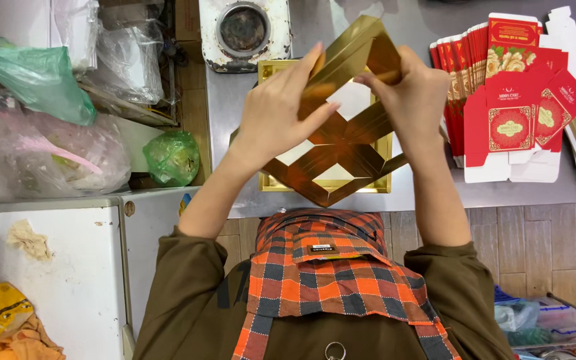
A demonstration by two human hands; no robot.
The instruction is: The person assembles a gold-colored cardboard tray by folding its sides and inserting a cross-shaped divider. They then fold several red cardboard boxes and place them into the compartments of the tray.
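Half-folded gold card insert held above the steel table, left hand and right hand fingers pinching its top flap, red flat boxes stacked unassembled alongside.

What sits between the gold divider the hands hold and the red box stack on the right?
Head view: only bare grey table, plus the right hand and forearm crossing it. The gold divider and red box stack stand apart.

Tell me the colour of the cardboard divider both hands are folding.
Shiny gold, reflecting orange-brown, on the cardboard divider; seen in the head view.
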